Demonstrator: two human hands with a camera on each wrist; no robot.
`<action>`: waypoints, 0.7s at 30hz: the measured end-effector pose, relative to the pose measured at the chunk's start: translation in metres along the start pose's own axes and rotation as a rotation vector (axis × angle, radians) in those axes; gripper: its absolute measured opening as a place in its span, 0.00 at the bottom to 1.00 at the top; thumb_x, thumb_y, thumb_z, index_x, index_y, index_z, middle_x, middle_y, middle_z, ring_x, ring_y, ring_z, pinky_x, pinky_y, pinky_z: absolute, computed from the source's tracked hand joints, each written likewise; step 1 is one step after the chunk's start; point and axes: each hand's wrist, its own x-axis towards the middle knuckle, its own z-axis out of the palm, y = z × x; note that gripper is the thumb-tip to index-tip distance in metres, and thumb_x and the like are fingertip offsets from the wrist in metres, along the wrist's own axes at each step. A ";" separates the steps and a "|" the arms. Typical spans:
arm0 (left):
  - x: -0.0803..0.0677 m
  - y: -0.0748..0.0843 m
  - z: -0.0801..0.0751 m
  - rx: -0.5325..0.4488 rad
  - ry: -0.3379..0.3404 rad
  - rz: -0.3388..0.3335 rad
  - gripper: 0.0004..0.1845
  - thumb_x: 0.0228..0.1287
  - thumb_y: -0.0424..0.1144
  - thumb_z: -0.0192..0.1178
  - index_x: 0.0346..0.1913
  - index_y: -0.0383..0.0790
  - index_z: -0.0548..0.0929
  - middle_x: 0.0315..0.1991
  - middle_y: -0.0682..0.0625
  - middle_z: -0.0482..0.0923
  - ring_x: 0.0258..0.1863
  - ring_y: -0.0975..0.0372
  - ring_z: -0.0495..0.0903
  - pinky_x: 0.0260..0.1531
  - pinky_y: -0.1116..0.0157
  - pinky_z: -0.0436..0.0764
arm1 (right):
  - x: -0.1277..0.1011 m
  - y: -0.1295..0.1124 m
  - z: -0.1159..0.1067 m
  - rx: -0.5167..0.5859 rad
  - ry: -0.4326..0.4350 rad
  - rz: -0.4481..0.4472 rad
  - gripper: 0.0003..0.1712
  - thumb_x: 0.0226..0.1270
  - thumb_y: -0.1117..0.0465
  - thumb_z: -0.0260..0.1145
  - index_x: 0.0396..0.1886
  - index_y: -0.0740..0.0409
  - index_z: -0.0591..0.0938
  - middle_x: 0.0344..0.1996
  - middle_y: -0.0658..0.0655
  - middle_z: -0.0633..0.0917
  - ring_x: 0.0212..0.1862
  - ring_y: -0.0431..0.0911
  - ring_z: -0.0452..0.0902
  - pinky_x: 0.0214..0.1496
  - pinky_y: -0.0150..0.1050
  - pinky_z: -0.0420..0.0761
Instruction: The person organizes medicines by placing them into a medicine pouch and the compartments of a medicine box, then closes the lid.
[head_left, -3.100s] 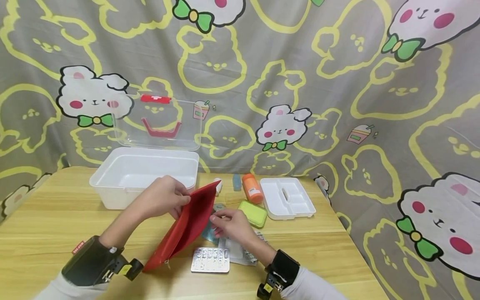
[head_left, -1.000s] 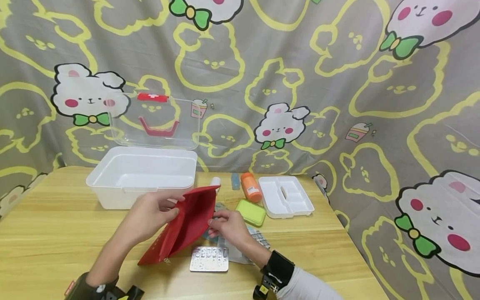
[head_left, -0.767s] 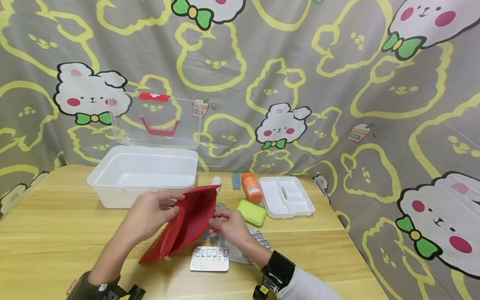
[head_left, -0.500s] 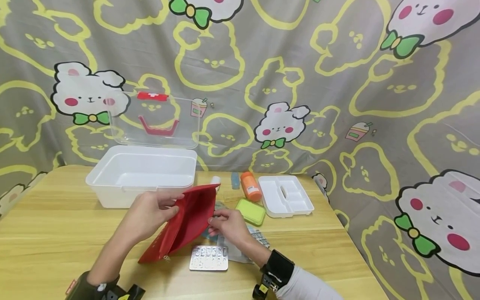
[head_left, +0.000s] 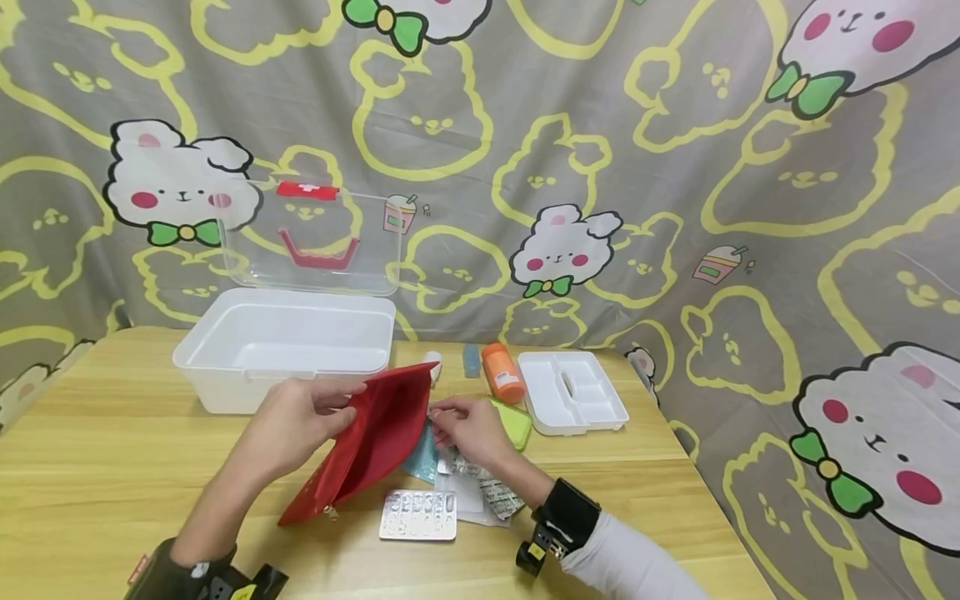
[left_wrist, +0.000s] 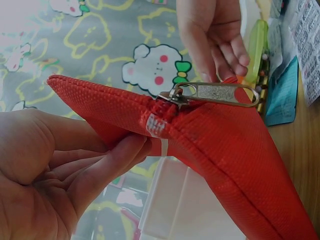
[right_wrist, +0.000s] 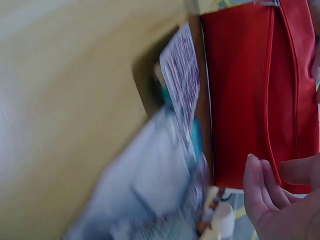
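Observation:
My left hand [head_left: 341,406] grips the top edge of a red zip pouch [head_left: 375,437] and holds it tilted up off the wooden table [head_left: 112,450]. In the left wrist view the thumb and fingers [left_wrist: 115,155] pinch the pouch [left_wrist: 225,145] just below its metal zipper pull [left_wrist: 220,94]. My right hand [head_left: 446,417] hovers just right of the pouch with relaxed fingers and holds nothing, above a pile of blister packs and packets [head_left: 480,492]. The right wrist view is blurred; it shows the pouch [right_wrist: 255,95] and my fingertips [right_wrist: 260,190].
A white box [head_left: 285,346] with its clear lid [head_left: 311,242] raised stands behind the pouch. An orange bottle [head_left: 502,375], a green case [head_left: 517,421] and a white divided tray [head_left: 573,392] lie to the right. A silver blister pack [head_left: 418,514] lies in front.
My right hand has left the pouch's right edge and moved slightly up and right, uncovering the packets under it. My left hand keeps the pouch tilted as before.

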 end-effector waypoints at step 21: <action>0.001 0.002 0.002 0.010 -0.004 0.008 0.16 0.64 0.30 0.65 0.54 0.33 0.87 0.48 0.38 0.88 0.41 0.56 0.89 0.36 0.63 0.89 | 0.000 -0.010 -0.012 -0.861 -0.070 -0.093 0.19 0.50 0.64 0.80 0.43 0.62 0.85 0.31 0.54 0.86 0.32 0.43 0.78 0.33 0.35 0.79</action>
